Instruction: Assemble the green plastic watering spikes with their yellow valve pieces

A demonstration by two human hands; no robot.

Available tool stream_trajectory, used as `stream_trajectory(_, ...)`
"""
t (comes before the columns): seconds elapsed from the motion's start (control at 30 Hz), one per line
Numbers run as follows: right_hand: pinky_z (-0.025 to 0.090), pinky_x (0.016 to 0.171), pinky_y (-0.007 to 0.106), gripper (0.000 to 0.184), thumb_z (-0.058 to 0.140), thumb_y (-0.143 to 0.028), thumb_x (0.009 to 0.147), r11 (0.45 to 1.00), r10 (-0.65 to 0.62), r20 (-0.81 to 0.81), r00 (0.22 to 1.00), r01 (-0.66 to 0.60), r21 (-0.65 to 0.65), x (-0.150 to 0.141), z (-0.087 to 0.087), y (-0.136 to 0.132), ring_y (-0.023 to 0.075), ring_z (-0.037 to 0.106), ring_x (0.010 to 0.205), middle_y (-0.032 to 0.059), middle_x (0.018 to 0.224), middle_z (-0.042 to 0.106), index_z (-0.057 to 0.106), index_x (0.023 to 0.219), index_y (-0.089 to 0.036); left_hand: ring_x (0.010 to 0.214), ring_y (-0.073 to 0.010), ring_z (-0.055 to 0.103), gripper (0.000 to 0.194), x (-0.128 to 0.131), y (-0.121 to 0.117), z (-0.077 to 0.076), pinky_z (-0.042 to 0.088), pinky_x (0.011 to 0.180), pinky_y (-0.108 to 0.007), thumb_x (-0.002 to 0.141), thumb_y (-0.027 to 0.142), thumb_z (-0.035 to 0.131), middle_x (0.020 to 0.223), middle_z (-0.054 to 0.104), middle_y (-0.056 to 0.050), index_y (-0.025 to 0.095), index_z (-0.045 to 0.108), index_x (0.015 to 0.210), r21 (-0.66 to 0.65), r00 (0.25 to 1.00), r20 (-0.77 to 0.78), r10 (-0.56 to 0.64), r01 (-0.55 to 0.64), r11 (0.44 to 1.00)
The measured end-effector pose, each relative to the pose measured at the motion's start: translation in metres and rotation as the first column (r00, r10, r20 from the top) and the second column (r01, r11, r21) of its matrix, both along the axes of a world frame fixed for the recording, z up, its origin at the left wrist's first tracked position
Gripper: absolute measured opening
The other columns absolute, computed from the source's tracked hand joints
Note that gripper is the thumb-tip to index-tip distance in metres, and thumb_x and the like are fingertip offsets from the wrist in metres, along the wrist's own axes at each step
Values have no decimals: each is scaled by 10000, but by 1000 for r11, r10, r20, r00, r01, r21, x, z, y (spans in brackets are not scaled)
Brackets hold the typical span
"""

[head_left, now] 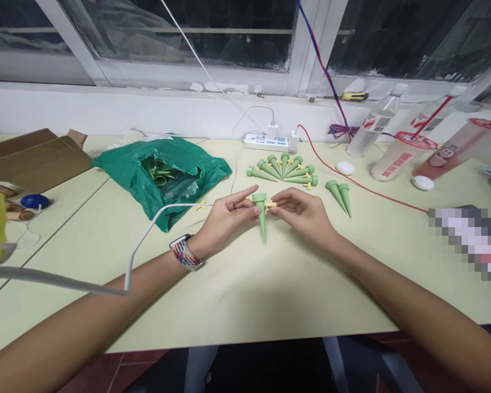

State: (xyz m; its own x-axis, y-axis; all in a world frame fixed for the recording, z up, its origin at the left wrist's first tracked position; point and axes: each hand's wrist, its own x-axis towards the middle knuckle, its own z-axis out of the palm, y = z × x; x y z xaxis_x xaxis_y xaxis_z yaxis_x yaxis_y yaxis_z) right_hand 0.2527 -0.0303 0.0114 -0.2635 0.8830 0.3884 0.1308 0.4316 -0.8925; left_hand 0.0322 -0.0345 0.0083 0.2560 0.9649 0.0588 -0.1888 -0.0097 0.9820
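Observation:
A green plastic watering spike (262, 224) with a capped top points downward above the table, pinched in my left hand (232, 215). From the right, the thumb and fingers of my right hand (305, 214) close on a small yellow valve (271, 204) at the spike's side, just under the cap. Beyond my hands, several green spikes with yellow valves (284, 164) lie fanned out. Two more green spikes (343, 197) rest side by side to the right. A loose yellow piece (201, 206) lies left of my left hand.
A torn green plastic bag (126, 164) with green parts inside lies at left, by a cardboard box (36, 155). Behind is a power strip (265, 142) with cables. Drink cups (401, 158), a bottle (372, 125) and a blurred-out phone (470, 234) are at right. A white cord crosses my left arm.

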Motion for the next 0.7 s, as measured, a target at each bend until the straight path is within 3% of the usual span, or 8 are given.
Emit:
stream_trajectory(0.13, 662, 866, 385, 173, 823, -360, 873, 998, 27, -89, 996, -32, -55, 0, -1, 1, 227, 786, 896, 42, 939, 796, 787, 968, -220, 909, -194, 737, 436, 1, 1, -1, 596, 870, -321, 804, 291, 893, 984, 785, -87, 170, 798, 1212, -72, 995, 83, -55, 61, 996)
stream_trajectory(0.27, 663, 817, 364, 110, 808, -319, 890, 998, -13, -5, 1000, 13, 61, 0, -1, -1, 217, 787, 852, 34, 912, 804, 804, 953, -229, 862, -184, 734, 314, 1, 0, 1, 600, 855, -323, 812, 290, 886, 919, 779, -83, 159, 823, 1090, -74, 991, 100, -84, 92, 993)
stream_trajectory(0.43, 670, 783, 375, 85, 788, -279, 906, 995, -25, 30, 999, 22, 101, 2, -7, -1, 232, 804, 832, 41, 922, 821, 819, 967, -229, 805, -170, 727, 357, -1, 0, -4, 605, 837, -336, 793, 284, 902, 891, 776, -63, 177, 826, 1125, -55, 995, 67, -70, 74, 996)
stream_trajectory(0.6, 693, 787, 390, 121, 831, -323, 870, 998, 24, -86, 996, -29, -61, 1, -11, 0, 238, 813, 789, 36, 868, 817, 823, 926, -216, 1002, -262, 746, 305, -1, -1, -4, 616, 942, -437, 812, 340, 883, 1132, 794, -122, 185, 858, 1074, -16, 996, -23, -87, 87, 996)
stream_trajectory(0.7, 703, 761, 393, 218, 878, -387, 813, 980, 28, -165, 986, -59, -188, -3, -9, -1, 240, 810, 750, 42, 807, 808, 811, 880, -191, 1151, -318, 715, 280, -2, -2, -1, 580, 1045, -493, 813, 366, 881, 1145, 801, -124, 202, 872, 1039, 26, 994, -91, -55, 58, 998)
